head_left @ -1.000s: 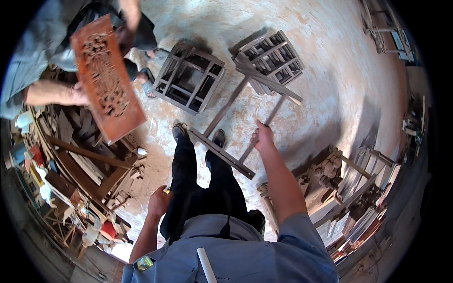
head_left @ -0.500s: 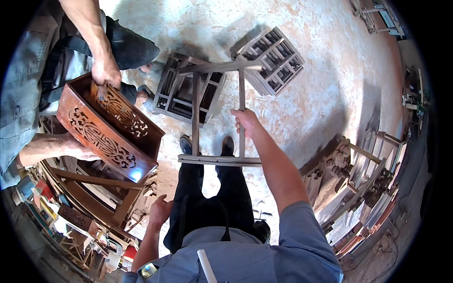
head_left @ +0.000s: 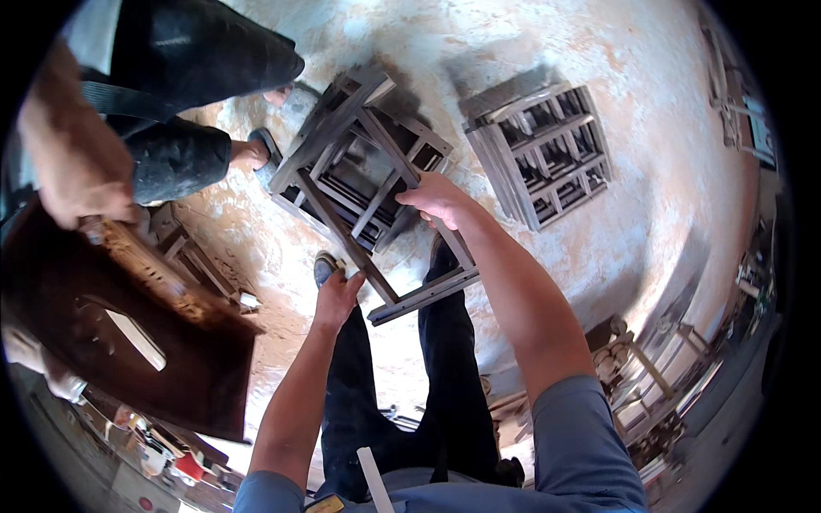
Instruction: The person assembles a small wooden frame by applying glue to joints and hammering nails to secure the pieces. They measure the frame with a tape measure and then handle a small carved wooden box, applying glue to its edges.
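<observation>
While floor [head_left: 654, 162] flanks the wooden frame [head_left: 425, 297], right grip [head_left: 438, 198] clasps its edge, left grip [head_left: 336, 301] being unclear

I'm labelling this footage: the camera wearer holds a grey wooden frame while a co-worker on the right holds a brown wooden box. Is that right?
One slip: the co-worker is on the left, as the head view shows. The grey wooden frame and brown wooden box are held as you say.
</observation>
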A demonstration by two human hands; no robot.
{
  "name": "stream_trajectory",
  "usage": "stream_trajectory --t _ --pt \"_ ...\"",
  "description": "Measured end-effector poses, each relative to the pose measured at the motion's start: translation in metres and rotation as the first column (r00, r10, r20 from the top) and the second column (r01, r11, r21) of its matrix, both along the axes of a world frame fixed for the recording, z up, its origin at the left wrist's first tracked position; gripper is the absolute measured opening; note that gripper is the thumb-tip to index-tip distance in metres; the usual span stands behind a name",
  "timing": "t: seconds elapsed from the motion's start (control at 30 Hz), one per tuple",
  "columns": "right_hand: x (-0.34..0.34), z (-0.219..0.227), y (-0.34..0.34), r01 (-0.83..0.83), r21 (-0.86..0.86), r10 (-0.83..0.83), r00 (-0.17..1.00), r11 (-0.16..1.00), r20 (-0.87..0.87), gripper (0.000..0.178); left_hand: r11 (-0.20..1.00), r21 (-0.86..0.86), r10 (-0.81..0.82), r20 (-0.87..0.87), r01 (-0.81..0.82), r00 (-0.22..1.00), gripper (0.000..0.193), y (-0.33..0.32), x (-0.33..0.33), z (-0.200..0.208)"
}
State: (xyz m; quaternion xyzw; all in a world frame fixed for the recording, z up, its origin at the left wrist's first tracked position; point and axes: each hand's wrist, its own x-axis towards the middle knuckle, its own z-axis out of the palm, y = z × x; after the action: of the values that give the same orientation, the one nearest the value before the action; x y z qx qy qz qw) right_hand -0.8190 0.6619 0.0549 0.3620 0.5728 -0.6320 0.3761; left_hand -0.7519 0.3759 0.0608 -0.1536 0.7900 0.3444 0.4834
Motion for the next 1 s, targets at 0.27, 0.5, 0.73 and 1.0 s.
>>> stream_trajectory --t 0.27,0.5,0.73,1.0 --pt "-0.054 -0.11 -0.019 -0.289 0.099 0.3 0.946 0.952 -0.124 0.019 0.966 -0.198 0.171 -0.005 -0.168 0.985 0.045 0.035 -0.031 -0.104" --pt "-0.078 -0.167 -0.028 -0.36 0.723 0.657 0.735 0.59 -0.17 0.036 0.922 -0.197 0.336 -0.026 -0.334 0.942 0.045 0.051 -0.044 -0.162" --pt "-0.088 -0.182 -0.036 -0.361 0.791 0.701 0.703 0.493 -0.116 0.029 0.905 -0.183 0.386 -0.029 -0.384 0.922 0.034 0.068 -0.05 -0.178" --pt "-0.073 -0.166 -0.033 -0.159 0.781 0.655 0.657 0.604 -0.373 0.037 0.945 -0.177 0.247 -0.169 -0.276 0.954 0.048 0.044 -0.045 -0.174"
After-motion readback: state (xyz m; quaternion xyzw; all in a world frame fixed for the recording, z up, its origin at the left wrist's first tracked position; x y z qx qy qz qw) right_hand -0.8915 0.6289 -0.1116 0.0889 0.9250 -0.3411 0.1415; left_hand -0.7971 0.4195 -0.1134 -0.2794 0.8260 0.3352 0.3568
